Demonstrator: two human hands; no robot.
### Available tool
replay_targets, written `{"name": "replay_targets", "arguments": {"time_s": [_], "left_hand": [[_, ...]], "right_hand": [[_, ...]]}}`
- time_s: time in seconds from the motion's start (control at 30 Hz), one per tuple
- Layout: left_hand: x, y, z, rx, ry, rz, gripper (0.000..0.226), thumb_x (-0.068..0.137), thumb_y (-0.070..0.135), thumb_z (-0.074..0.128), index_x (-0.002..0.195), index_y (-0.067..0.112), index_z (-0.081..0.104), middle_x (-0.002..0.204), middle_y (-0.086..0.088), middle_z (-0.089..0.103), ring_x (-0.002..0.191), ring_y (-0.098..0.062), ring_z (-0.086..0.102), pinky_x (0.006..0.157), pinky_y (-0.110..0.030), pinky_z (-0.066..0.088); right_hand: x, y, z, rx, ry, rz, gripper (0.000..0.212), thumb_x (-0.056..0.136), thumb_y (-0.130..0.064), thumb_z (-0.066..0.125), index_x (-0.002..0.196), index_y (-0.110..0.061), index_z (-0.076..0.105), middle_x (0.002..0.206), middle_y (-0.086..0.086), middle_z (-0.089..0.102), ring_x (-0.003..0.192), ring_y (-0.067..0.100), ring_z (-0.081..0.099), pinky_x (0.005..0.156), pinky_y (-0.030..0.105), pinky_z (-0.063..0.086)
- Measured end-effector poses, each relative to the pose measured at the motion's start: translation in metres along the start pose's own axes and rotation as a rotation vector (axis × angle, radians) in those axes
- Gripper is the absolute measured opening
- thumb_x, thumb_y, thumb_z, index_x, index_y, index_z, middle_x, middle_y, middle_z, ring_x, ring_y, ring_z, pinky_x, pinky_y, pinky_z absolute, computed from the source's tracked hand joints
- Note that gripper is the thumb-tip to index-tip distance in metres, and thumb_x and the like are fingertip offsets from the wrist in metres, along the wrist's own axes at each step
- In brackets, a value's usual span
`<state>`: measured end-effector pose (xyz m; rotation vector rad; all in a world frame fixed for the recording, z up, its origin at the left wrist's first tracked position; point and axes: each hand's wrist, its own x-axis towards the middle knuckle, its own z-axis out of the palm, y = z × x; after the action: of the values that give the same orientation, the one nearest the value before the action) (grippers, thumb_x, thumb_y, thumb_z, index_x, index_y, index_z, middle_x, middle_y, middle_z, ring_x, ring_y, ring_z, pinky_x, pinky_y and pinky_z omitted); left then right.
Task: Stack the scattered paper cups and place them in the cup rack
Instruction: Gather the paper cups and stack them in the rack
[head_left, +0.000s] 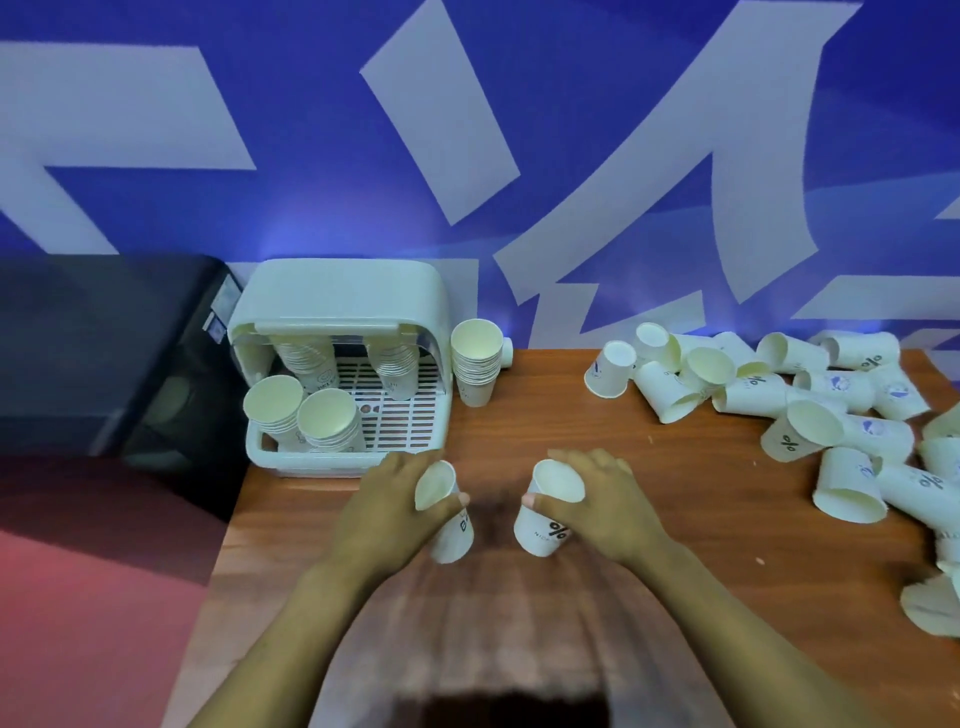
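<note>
My left hand grips a white paper cup tilted with its mouth up and to the left. My right hand holds another white paper cup printed with a percent sign, mouth upward. Both cups hover just above the wooden table, a short gap apart. The white cup rack stands at the table's back left, its lid raised, with several cup stacks inside. One more stack stands on the table just right of the rack. Many loose cups lie scattered at the right.
A blue wall with white lettering rises behind the table. A dark cabinet sits left of the rack, and red floor shows beyond the table's left edge. Bare wood lies between the rack and the scattered cups.
</note>
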<state>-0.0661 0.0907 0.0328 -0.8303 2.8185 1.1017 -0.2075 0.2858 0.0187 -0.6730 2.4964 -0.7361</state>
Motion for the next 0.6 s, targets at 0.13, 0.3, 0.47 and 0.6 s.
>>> {"name": "replay_targets", "arguments": {"time_s": [0.13,0.3,0.47,0.6], "left_hand": [[0.005,-0.016,-0.020,-0.007,0.028,0.018,0.054,0.082,0.048,0.065,0.131,0.030,0.050,0.128,0.005,0.050,0.120,-0.017,0.044,0.092,-0.023,0.031],[0.009,-0.048,-0.059,-0.028,0.056,0.069,0.055,0.080,0.041,0.070,0.130,0.029,0.050,0.131,0.008,0.047,0.123,-0.016,0.041,0.099,-0.025,0.033],[0.012,-0.085,-0.104,0.003,0.120,0.074,0.057,0.080,0.038,0.070,0.132,0.030,0.049,0.134,0.008,0.045,0.124,-0.017,0.038,0.102,-0.030,0.033],[0.029,-0.103,-0.135,0.038,0.179,0.119,0.054,0.080,0.040,0.070,0.130,0.030,0.050,0.134,0.009,0.045,0.124,-0.020,0.038,0.102,-0.034,0.034]], "right_hand": [[0.009,-0.027,0.006,-0.054,-0.005,-0.023,0.068,0.074,-0.062,0.065,0.134,-0.037,0.045,0.129,-0.007,0.046,0.124,0.018,0.033,0.099,0.032,0.035],[0.023,-0.072,0.026,-0.053,0.026,-0.066,0.075,0.076,-0.053,0.067,0.141,-0.033,0.035,0.138,-0.004,0.044,0.126,0.023,0.037,0.103,0.035,0.034],[0.034,-0.126,0.058,-0.067,0.019,-0.145,0.077,0.077,-0.048,0.069,0.142,-0.032,0.033,0.141,-0.006,0.041,0.127,0.019,0.035,0.104,0.034,0.035],[0.046,-0.160,0.074,-0.071,0.073,-0.194,0.075,0.077,-0.046,0.070,0.141,-0.030,0.035,0.142,-0.005,0.040,0.130,0.019,0.033,0.105,0.029,0.030]]}}
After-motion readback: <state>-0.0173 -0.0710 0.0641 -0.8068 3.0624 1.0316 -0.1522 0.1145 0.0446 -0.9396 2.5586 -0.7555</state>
